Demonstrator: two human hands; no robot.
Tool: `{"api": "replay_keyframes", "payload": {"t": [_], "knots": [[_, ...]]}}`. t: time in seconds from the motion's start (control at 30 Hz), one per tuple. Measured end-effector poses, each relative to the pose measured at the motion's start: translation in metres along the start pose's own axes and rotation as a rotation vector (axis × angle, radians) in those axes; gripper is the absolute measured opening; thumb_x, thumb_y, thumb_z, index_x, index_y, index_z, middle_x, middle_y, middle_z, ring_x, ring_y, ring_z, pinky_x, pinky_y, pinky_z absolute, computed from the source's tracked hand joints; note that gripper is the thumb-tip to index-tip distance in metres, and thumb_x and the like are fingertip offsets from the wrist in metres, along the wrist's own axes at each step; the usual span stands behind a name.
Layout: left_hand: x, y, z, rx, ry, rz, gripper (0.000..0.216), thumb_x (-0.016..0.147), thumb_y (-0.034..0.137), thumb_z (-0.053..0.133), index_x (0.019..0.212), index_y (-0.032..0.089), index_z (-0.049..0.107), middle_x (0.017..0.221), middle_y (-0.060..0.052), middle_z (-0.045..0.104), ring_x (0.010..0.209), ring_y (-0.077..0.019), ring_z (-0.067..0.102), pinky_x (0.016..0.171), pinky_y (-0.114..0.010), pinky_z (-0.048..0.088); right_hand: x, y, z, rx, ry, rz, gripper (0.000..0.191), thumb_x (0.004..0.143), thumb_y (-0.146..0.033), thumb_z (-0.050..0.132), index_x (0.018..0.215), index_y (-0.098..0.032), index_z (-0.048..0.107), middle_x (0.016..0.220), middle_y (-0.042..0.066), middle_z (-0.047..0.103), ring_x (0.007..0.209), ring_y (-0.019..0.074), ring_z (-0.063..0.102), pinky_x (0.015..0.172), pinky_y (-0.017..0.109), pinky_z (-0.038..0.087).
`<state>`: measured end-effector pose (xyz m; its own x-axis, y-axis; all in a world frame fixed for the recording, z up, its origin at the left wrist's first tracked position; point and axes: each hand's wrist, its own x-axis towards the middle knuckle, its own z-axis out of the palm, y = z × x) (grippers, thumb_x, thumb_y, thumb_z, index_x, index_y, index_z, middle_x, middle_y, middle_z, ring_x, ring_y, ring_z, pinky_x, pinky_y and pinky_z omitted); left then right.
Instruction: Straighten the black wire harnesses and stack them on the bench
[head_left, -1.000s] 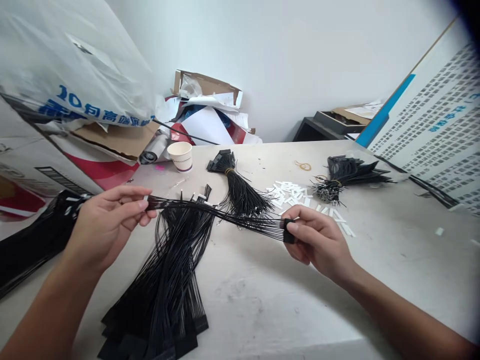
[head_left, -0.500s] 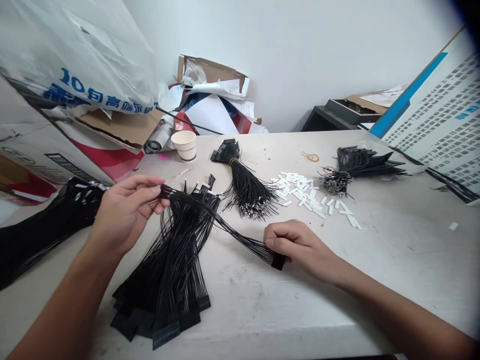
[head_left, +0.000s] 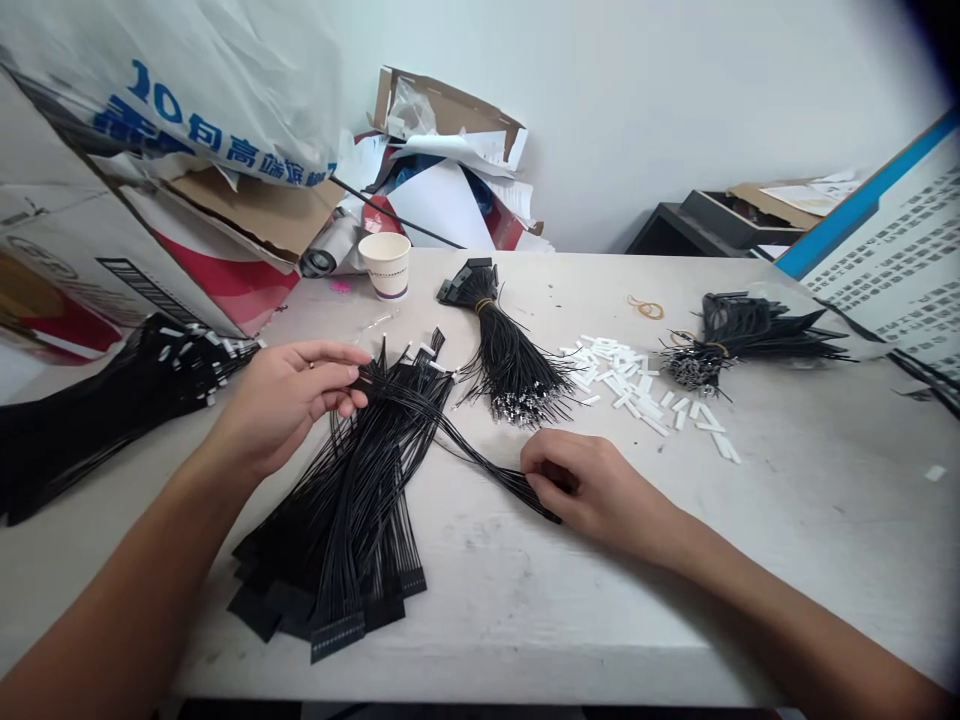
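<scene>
A black wire harness [head_left: 474,453] stretches between my two hands, across a pile of like harnesses [head_left: 352,480]. My left hand [head_left: 289,405] pinches its far-left end between thumb and fingertips; the wire tips there are mostly hidden. Low over the table, my right hand [head_left: 592,485] has its fingers curled round the other end, and the connector is largely hidden beneath them. Flat black connectors [head_left: 337,637] lie at the near end of the pile, with small white pieces at its far end. Beyond my right hand are scattered white plastic housings [head_left: 622,375].
A tied wire bundle [head_left: 510,350] lies behind the pile, another bundle [head_left: 720,345] at the right. More wires with white ends [head_left: 165,375] lie left. A paper cup [head_left: 386,268], yellow rubber bands [head_left: 645,308], boxes [head_left: 67,240] and a plastic bag [head_left: 225,90] surround the table [head_left: 562,610].
My right hand has turned and its fingers now cover the connector that showed before. The harness sags lower toward the table. The view has shifted, moving the background to the right and up.
</scene>
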<state>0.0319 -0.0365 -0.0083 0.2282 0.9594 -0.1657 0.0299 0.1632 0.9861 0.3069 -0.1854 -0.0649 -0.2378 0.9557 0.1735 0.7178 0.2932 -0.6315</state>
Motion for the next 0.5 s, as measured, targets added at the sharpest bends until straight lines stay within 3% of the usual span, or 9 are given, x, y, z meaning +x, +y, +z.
{"api": "replay_keyframes", "payload": {"t": [0.13, 0.3, 0.5], "knots": [[-0.0002, -0.0024, 0.0006, -0.003, -0.006, -0.004, 0.012, 0.066, 0.006, 0.079, 0.077, 0.009, 0.081, 0.072, -0.007, 0.071, 0.055, -0.0146, 0.068, 0.048, -0.021, 0.052, -0.0003, 0.0007, 0.004, -0.039, -0.016, -0.035, 0.016, 0.093, -0.011, 0.052, 0.09, -0.018, 0.066, 0.087, 0.006, 0.07, 0.071, 0.0135, 0.06, 0.064, 0.025, 0.046], [-0.0002, -0.0031, 0.0009, -0.003, -0.014, -0.02, 0.013, 0.068, 0.005, 0.077, 0.079, 0.009, 0.081, 0.069, -0.008, 0.07, 0.056, -0.0148, 0.068, 0.05, -0.022, 0.053, 0.0019, -0.001, 0.0064, -0.058, -0.054, 0.012, 0.017, 0.093, -0.012, 0.053, 0.083, -0.018, 0.066, 0.083, 0.005, 0.068, 0.071, 0.0141, 0.059, 0.065, 0.026, 0.045], [0.0005, -0.0048, 0.0019, 0.013, -0.022, -0.031, 0.011, 0.069, 0.007, 0.077, 0.079, 0.01, 0.079, 0.07, -0.009, 0.07, 0.057, -0.0161, 0.069, 0.049, -0.023, 0.052, 0.0084, -0.0072, 0.0011, 0.18, -0.124, 0.25, 0.014, 0.075, -0.005, 0.056, 0.071, -0.018, 0.06, 0.069, 0.0, 0.062, 0.06, 0.0103, 0.05, 0.057, 0.022, 0.038]]}}
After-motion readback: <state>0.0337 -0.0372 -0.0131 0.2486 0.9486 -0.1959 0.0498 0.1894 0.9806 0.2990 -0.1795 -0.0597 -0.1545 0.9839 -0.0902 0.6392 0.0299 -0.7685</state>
